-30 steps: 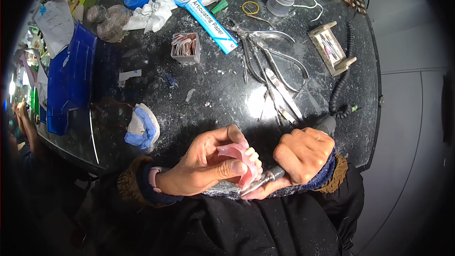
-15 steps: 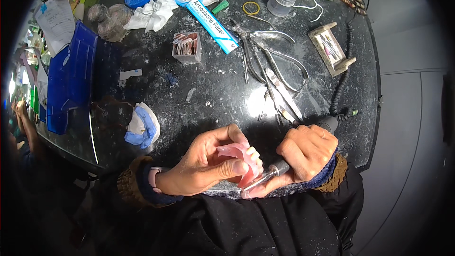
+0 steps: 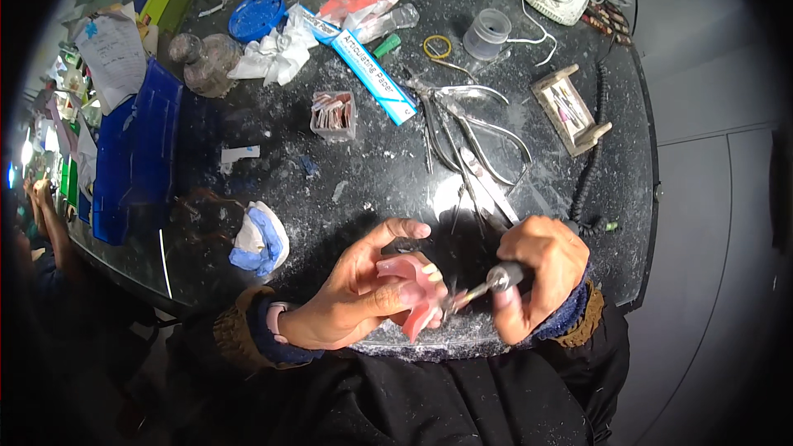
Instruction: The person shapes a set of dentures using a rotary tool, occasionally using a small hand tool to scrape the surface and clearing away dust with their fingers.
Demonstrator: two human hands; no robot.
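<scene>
Probably light, stiff and breakable, the pink denture [image 3: 400,268] sits in our left hand [image 3: 351,298], where we judge its base [image 3: 420,321] the safest hold, while our right hand [image 3: 543,267] grips the handpiece [image 3: 505,276] near its teeth [image 3: 432,272].

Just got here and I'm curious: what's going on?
The person's left hand holds a pink denture. The right hand grips a rotary handpiece, its blurred tip close to the teeth; contact is unclear. On the dusty bench, a white-and-blue dental model sits to the left; pliers lie farther off.
</scene>
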